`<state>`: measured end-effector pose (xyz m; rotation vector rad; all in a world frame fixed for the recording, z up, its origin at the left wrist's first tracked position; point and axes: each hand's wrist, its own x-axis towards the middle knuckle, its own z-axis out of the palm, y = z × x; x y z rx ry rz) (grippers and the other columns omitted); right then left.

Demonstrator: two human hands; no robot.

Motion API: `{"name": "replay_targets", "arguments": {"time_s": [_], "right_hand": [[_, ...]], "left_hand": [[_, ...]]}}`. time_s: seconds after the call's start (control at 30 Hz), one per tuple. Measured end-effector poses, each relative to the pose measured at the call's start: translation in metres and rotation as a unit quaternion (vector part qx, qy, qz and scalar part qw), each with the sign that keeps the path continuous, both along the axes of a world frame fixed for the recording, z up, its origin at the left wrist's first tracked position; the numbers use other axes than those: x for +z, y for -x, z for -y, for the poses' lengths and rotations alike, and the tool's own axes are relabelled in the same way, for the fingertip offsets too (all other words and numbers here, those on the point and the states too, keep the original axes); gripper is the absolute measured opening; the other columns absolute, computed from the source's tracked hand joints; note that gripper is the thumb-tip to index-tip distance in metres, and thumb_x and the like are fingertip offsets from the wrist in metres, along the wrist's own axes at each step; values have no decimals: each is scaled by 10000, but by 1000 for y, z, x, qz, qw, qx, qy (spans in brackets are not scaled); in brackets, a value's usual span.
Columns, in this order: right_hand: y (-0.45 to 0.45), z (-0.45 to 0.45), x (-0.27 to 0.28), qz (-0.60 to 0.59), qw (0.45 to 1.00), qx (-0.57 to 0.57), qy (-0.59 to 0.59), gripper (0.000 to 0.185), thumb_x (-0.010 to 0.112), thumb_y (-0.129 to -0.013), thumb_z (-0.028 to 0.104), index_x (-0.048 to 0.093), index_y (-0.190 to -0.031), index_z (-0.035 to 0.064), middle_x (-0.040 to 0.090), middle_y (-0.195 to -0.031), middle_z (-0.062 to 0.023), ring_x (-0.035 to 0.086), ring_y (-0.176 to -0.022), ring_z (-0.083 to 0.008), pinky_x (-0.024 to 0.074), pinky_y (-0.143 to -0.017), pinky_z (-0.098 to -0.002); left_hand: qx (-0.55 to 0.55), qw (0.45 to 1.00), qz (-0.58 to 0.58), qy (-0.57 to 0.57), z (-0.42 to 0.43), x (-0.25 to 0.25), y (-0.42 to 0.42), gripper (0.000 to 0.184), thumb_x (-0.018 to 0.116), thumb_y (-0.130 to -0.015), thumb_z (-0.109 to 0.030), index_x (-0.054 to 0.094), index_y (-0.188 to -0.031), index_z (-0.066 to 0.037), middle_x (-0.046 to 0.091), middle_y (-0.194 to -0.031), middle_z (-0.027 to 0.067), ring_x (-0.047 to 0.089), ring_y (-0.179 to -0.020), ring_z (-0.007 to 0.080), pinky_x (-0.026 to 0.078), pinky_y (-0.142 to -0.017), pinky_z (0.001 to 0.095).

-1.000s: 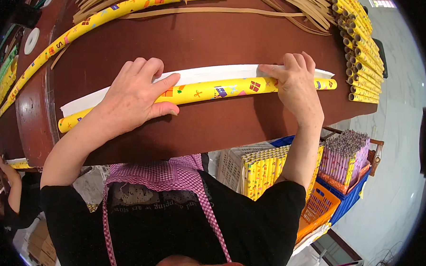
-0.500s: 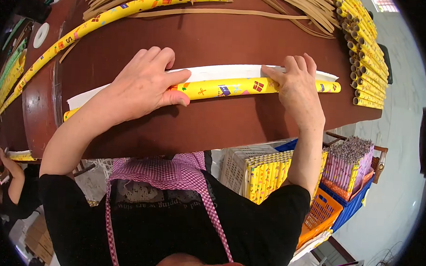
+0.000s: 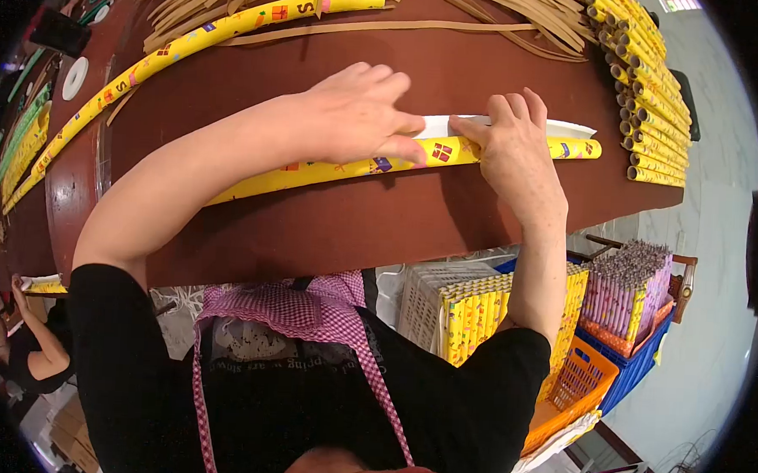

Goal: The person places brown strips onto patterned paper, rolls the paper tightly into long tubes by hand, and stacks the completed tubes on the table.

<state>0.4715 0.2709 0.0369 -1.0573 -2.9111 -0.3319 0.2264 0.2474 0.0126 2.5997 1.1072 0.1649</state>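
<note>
A roll of yellow printed wrapping paper [image 3: 442, 152] lies across the brown table, its loose white underside [image 3: 570, 128] showing along the far edge. My left hand [image 3: 359, 117] is over the middle of the roll, thumb on the near side and index finger at the white flap, the other fingers curled. Close by on the right, my right hand [image 3: 514, 145] grips the roll with its thumb at the white edge and its fingers bent. My left forearm hides the roll's left part.
Flat brown strips [image 3: 524, 14] lie at the back beside a long curved yellow roll [image 3: 193, 42]. Finished-looking yellow rolls [image 3: 647, 104] are stacked at the right edge. Below the table stand an orange crate [image 3: 571, 384] and a blue crate [image 3: 635, 374]. A co-worker's arm [image 3: 41, 332] shows at left.
My left hand has slid right along the roll towards my right hand, its forearm now crossing over the roll. My right hand has shifted only slightly left.
</note>
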Motion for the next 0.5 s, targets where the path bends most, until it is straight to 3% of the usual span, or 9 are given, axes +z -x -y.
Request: {"name": "replay_targets", "arguments": {"time_s": [0.13, 0.17, 0.23, 0.3, 0.37, 0.5], "right_hand": [[1, -2, 1, -37, 999, 5, 25, 236, 640, -830, 123, 760, -1025, 179, 541, -872, -109, 560, -983, -305, 360, -1073, -483], [2, -1, 2, -37, 999, 3, 30, 232, 629, -829, 119, 758, -1015, 171, 543, -869, -116, 559, -975, -308, 354, -1073, -484], [6, 3, 11, -26, 999, 5, 38, 255, 622, -818, 96, 757, -1026, 152, 559, -899, -123, 559, -990, -316, 347, -1079, -489], [6, 6, 9, -19, 1000, 18, 9, 287, 600, -820, 76, 757, -1053, 138, 573, -931, -135, 558, -1006, -329, 349, -1080, -497], [11, 9, 12, -4, 1000, 5, 30, 312, 577, -839, 63, 756, -1083, 137, 575, -948, -146, 555, -1018, -341, 358, -1076, -494], [5, 4, 5, -3, 1000, 14, 9, 272, 566, -885, 75, 757, -1063, 153, 559, -902, -152, 551, -983, -336, 358, -1075, -508]], "left_hand": [[1, 999, 13, 42, -15, 6, -20, 525, 460, -972, -556, 678, -1170, -121, 526, -998, 156, 489, -1004, 297, 376, -911, 410], [-5, 999, 1, 34, -15, 8, -22, 537, 404, -976, -563, 723, -1108, -152, 599, -1078, 194, 539, -1091, 329, 412, -912, 431], [8, 998, 44, -42, -3, -4, -21, 508, 486, -933, -581, 743, -997, -147, 625, -1000, 195, 579, -1042, 352, 457, -857, 449], [51, 975, 127, -173, 32, -6, -11, 497, 629, -860, -547, 725, -913, -63, 625, -917, 138, 600, -900, 304, 457, -783, 419], [110, 960, 75, -248, 76, -1, 11, 468, 705, -811, -478, 688, -909, -21, 602, -892, 107, 567, -849, 264, 428, -734, 392], [220, 940, 25, -260, 138, -9, 62, 448, 754, -765, -401, 653, -950, -5, 582, -881, 85, 542, -828, 237, 402, -710, 369]]}}
